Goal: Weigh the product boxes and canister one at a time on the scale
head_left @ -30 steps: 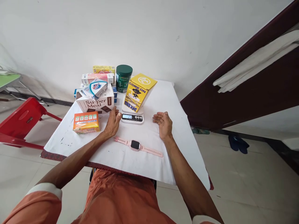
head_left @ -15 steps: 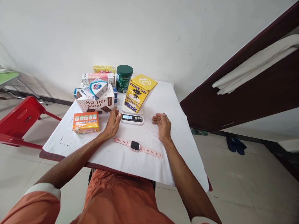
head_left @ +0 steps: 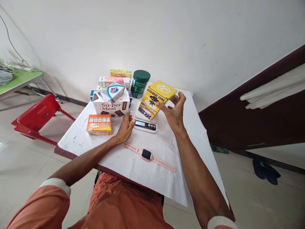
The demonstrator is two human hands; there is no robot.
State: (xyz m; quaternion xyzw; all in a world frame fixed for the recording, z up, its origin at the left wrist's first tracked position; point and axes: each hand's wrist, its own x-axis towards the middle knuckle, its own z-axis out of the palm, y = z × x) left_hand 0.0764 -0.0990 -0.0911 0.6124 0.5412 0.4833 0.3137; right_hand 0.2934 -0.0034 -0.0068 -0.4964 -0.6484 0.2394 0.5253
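Observation:
A yellow "COME ON" box (head_left: 150,103) stands tilted on a small white digital kitchen scale (head_left: 145,126) with a lit display. My right hand (head_left: 175,111) is at the box's right side, thumb in front of its face and fingers spread near the right corner. Whether the skin touches the cardboard I cannot tell. My left hand (head_left: 125,127) rests open on the cloth, left of the scale and just below the white "Su-per Meal" box (head_left: 111,106). Closer to me lies a pink-strapped smartwatch (head_left: 146,155), stretched out flat.
Left of the scale sit an orange pack (head_left: 99,124), a white soap box (head_left: 113,92), a pink-and-white carton (head_left: 113,81) and a yellow carton (head_left: 120,73). A green-lidded canister (head_left: 140,83) stands behind. Beyond the table are a red chair (head_left: 39,113) and a green table (head_left: 19,81).
My right hand has risen from the cloth to the right side of the yellow box. My left hand stays beside the scale. The whole view has shifted, with objects now farther right.

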